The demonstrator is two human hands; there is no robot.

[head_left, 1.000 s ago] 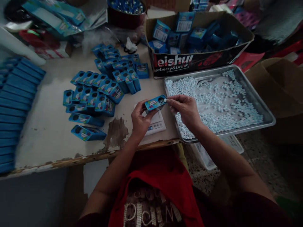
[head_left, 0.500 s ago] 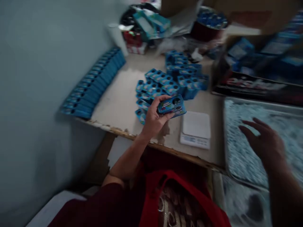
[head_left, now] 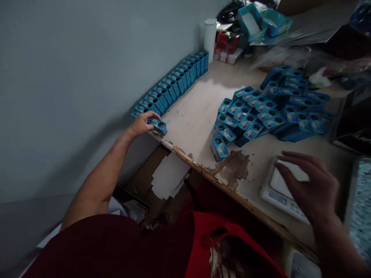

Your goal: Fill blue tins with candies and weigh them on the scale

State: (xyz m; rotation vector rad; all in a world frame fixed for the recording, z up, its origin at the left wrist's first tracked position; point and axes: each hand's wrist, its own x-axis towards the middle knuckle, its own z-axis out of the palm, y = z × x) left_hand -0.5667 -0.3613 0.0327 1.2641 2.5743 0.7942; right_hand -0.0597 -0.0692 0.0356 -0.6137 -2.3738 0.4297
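Observation:
My left hand (head_left: 142, 124) is closed around a small blue printed box (head_left: 157, 125) with a dark round hole in its top. That box is at the near end of a row of like blue boxes (head_left: 174, 87) standing along the wall; whether it touches the table I cannot tell. My right hand (head_left: 310, 181) hovers over the white digital scale (head_left: 282, 199), its thumb and fingers apart with nothing between them. Between the hands a cluster of more blue boxes (head_left: 252, 110) stands upright, some leaning, on the pale table (head_left: 194, 112).
The table's front edge (head_left: 214, 173) is worn, with peeled paint. A tray of light-blue shreds (head_left: 361, 208) lies at the far right, below a black box (head_left: 353, 119). A white cylinder (head_left: 210, 40), a red tape dispenser (head_left: 228, 41) and opened blue cartons (head_left: 252, 23) stand at the back.
My left hand has carried the blue box from beside the cluster leftward to the row's near end. My right hand has moved from above the tray to above the scale. The view has turned left.

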